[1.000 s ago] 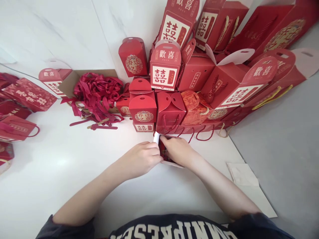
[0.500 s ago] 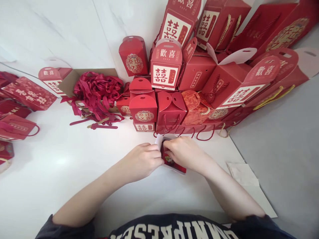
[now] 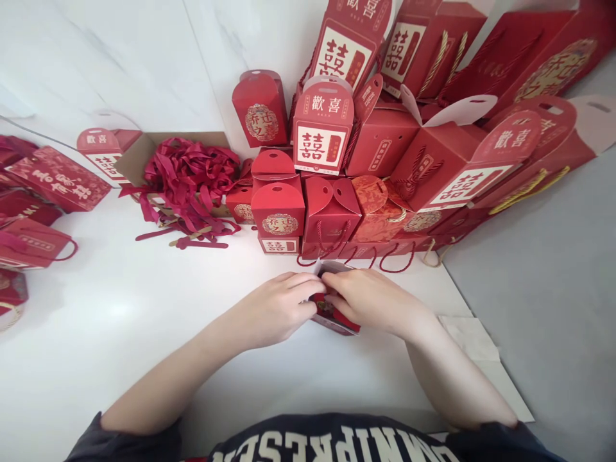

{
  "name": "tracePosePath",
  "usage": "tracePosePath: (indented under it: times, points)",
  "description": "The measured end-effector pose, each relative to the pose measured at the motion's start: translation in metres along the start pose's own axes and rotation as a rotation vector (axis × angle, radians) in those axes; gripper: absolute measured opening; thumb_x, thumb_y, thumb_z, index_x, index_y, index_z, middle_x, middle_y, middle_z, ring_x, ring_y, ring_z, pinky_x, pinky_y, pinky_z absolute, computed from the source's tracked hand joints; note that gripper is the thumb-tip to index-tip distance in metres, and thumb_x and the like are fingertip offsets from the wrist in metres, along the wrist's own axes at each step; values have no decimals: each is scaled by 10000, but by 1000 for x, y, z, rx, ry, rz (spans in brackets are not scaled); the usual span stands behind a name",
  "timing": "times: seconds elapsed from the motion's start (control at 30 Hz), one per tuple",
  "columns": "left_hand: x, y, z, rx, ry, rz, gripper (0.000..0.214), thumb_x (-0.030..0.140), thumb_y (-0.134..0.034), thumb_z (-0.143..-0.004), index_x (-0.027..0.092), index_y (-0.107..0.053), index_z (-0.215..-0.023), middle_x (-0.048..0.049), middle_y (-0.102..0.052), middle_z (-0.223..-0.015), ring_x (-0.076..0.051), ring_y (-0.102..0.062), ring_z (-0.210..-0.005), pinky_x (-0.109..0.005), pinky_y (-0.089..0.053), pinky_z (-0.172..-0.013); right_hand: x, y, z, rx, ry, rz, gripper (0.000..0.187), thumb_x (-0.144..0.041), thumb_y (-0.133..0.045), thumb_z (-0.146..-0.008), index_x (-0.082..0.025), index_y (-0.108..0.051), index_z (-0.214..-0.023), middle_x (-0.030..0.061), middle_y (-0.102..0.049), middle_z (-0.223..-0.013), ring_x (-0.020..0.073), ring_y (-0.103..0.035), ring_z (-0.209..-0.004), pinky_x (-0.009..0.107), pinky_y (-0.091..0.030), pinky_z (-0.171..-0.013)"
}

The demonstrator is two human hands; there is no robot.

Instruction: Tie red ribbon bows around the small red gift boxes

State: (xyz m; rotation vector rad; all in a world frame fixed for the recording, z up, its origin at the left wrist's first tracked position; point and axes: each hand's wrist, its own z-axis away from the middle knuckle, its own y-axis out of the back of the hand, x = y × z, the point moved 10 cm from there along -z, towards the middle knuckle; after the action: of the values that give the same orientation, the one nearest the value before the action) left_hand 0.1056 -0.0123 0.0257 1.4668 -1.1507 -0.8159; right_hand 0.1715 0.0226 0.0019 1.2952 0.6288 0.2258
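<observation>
A small red gift box [image 3: 337,326] with an open top and whitish inner flaps is on the white table in front of me. My left hand [image 3: 282,307] grips its left side, thumb low near the edge and fingers curled over the rim. My right hand [image 3: 368,298] comes in from the right, with its fingers bent down into the opening. Red contents with a small gold spot show between the hands. Whatever the right fingertips hold is hidden.
Stacked red gift boxes [image 3: 332,208] with cord handles stand just beyond my hands. A cardboard carton [image 3: 135,160] of dark red ribbons [image 3: 187,173] is at the back left. More red boxes [image 3: 58,179] line the left edge. White paper sheets [image 3: 471,338] lie at right.
My left fingers have moved right, over the box's opening and close to the right fingertips. The white left flap shows less than before. My right hand has shifted slightly to the right.
</observation>
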Motion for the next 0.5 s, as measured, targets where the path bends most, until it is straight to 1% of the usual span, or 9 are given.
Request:
tracePosePath:
  times: [0.1,0.2,0.27,0.33,0.4,0.5]
  points:
    - [-2,0,0,6,11,21,214,105,-438,-929,143,-638,-866,-99,-617,-1138,-224,-562,-1088,-353,-505,-922,-3,3,2,-21,60,-56,168,-190,-470,-923,-188,-630,-871,35,-681,-882,169,-646,-736,266,-326,-591]
    - [-5,2,1,5,27,31,205,86,-439,-918,143,-630,-871,-98,-603,-1164,-215,-572,-1074,-349,-514,-925,-1,22,7,24,111,-146,199,-218,-482,-936,-186,-636,-814,19,-663,-838,147,-616,-739,257,-365,-627]
    - [-6,5,2,4,21,25,196,82,-451,-907,141,-626,-844,-101,-595,-1180,-218,-577,-1065,-358,-521,-921,7,35,12,60,100,-169,230,-258,-500,-940,-183,-634,-768,8,-647,-774,139,-591,-698,258,-379,-631]
    - [-5,8,2,7,10,28,190,83,-464,-897,142,-622,-810,-102,-598,-1176,-220,-587,-1049,-368,-530,-911,14,43,17,68,92,-192,232,-278,-520,-939,-191,-661,-776,4,-660,-774,140,-599,-704,262,-406,-658]
    - [-3,9,1,12,-8,63,181,81,-477,-886,146,-624,-802,-104,-601,-1180,-223,-590,-1065,-369,-536,-915,19,47,20,62,100,-235,211,-274,-537,-935,-212,-706,-826,8,-698,-884,145,-635,-786,270,-442,-733]
    - [3,8,-2,29,-45,147,167,70,-491,-866,147,-639,-869,-123,-593,-1238,-238,-559,-1175,-362,-534,-957,22,47,22,58,111,-295,182,-259,-565,-917,-246,-745,-896,11,-699,-1094,163,-658,-947,286,-470,-851]
